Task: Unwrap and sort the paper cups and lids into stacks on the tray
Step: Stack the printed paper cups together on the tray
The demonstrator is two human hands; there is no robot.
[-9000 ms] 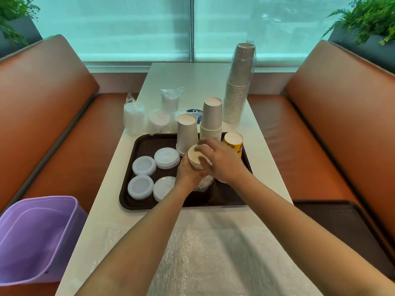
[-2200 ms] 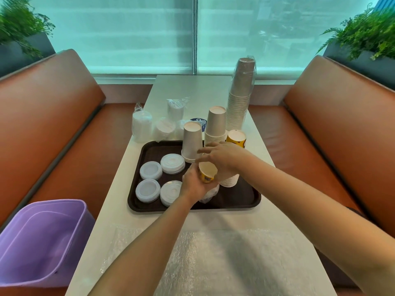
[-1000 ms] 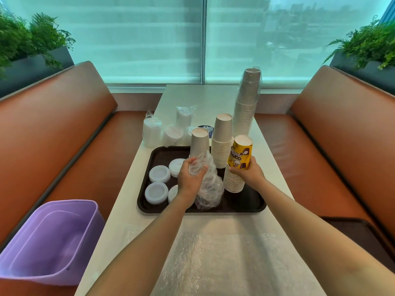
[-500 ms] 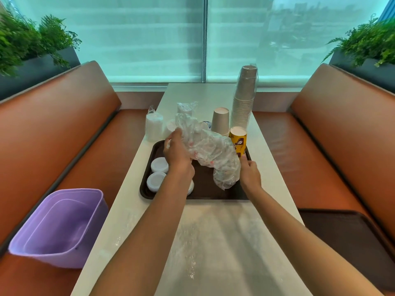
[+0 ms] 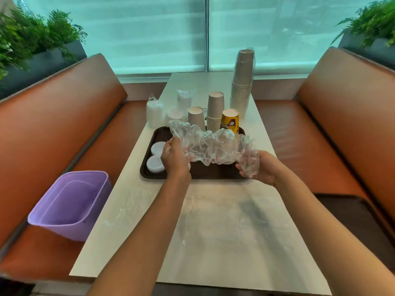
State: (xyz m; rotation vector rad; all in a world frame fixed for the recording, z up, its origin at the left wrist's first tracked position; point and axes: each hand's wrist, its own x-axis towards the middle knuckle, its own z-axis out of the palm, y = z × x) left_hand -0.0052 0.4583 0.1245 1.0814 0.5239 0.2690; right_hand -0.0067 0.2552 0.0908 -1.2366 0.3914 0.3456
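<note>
A crumpled clear plastic wrapper (image 5: 210,146) is stretched between my hands above the dark tray (image 5: 149,171). My left hand (image 5: 175,159) grips its left end and my right hand (image 5: 259,167) grips its right end. On the tray stand two stacks of upturned grey paper cups (image 5: 214,113) and a yellow printed cup stack (image 5: 230,122). White lids (image 5: 155,163) lie at the tray's left side; the wrapper and my left hand hide part of them.
Behind the tray, wrapped lid packs (image 5: 154,113) and a tall wrapped cup stack (image 5: 242,82) stand on the white table (image 5: 213,221). A purple bin (image 5: 70,204) sits on the left bench. A second dark tray (image 5: 359,223) lies on the right bench.
My right hand let go of the yellow cup stack, now standing on the tray, and took the wrapper's right end. The wrapper is now spread wide between both hands.
</note>
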